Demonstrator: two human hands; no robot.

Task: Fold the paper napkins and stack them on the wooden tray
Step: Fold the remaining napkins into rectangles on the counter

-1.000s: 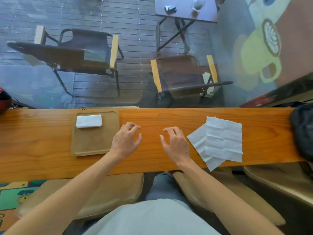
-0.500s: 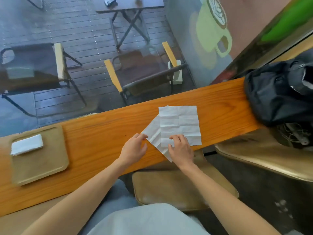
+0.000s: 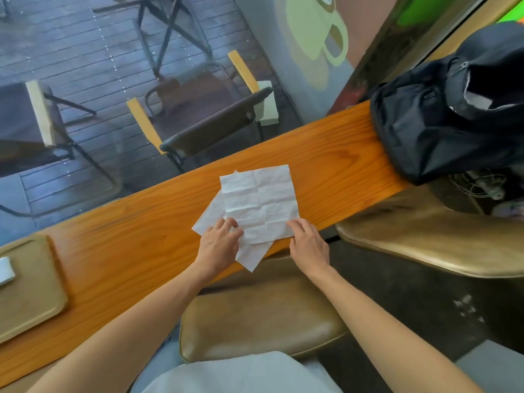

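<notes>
Two unfolded white paper napkins lie overlapped on the orange wooden counter. The top napkin is creased and square; the lower napkin pokes out at its left and over the counter's near edge. My left hand rests on the top napkin's near left corner, fingers curled on the paper. My right hand touches its near right corner with the fingertips. The wooden tray sits at the far left with one folded napkin on it, partly cut off by the frame.
A black bag sits on the counter's right end. Tan padded stools stand under the counter's near edge. Beyond the counter is a glass pane, with chairs and a table on a deck outside.
My view swung right, from the tray to the napkin pile. Both hands moved from the bare counter onto the top napkin; the right hand shifted to its near right corner.
</notes>
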